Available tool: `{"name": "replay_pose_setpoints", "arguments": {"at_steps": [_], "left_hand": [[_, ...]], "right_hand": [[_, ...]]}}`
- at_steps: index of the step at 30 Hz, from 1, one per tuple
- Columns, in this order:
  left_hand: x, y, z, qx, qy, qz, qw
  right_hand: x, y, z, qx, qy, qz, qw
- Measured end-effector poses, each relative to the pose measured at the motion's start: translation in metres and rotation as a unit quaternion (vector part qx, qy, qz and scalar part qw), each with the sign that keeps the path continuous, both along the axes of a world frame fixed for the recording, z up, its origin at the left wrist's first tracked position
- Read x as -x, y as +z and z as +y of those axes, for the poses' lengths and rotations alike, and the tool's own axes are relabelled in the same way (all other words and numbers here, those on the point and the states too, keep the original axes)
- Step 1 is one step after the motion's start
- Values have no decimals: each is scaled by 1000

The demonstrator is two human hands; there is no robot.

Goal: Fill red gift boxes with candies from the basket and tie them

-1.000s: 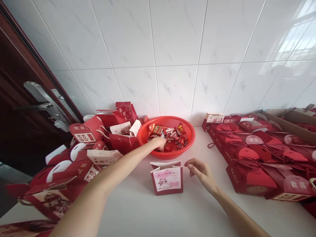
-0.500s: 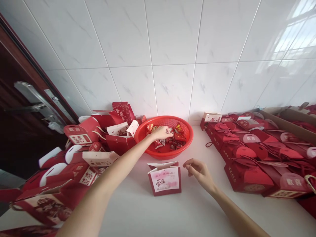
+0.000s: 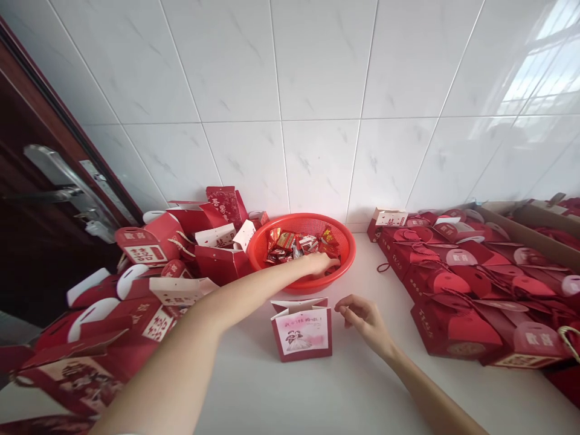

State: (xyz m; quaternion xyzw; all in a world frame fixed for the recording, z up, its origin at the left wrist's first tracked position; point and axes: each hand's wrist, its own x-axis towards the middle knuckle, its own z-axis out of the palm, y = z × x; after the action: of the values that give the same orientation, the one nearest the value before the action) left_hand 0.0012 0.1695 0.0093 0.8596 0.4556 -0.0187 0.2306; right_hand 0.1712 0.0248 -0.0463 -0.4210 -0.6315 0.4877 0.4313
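Observation:
My left hand (image 3: 322, 264) reaches down into the front right of a red plastic basket (image 3: 257, 252), its fingers bent among small wrapped candies (image 3: 285, 240). Its fingertips are partly hidden, so what they close on does not show. In front of the basket stands an upright dark red gift box (image 3: 302, 335) with a white and pink picture panel and its top flaps open. Just right of this box hovers my right hand (image 3: 363, 318), fingers loosely curled, thumb slightly apart, with nothing visible in them.
Open and half-folded red boxes (image 3: 149, 241) crowd the left side. Rows of closed red boxes (image 3: 457, 329) stand on the right, beside a cardboard carton (image 3: 521, 232). Behind the white table (image 3: 272, 399) rises a tiled wall (image 3: 317, 157). A door handle (image 3: 63, 187) is at far left.
My left hand has moved from the middle of the basket to its front right, lower among the candies. My right hand has hardly shifted; the gift box stays in place.

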Motion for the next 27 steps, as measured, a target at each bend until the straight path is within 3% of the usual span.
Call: {"name": "replay_pose_setpoints", "arguments": {"at_steps": [5,12,19,27], "left_hand": [[19,13,14,11,-2,-61,998],[58,24,30,5,86,-195,977],[84,32,28,28,182,-271,945],[92,34,22,55,203,-317,925]], "right_hand": [[-1,-1,1,-6,-3,-6,1000],[-2,-2,2,-1,-4,-7,1000],[1,-1,3,-3,-12,4,1000],[3,16,12,-53,-43,29,997]]}}
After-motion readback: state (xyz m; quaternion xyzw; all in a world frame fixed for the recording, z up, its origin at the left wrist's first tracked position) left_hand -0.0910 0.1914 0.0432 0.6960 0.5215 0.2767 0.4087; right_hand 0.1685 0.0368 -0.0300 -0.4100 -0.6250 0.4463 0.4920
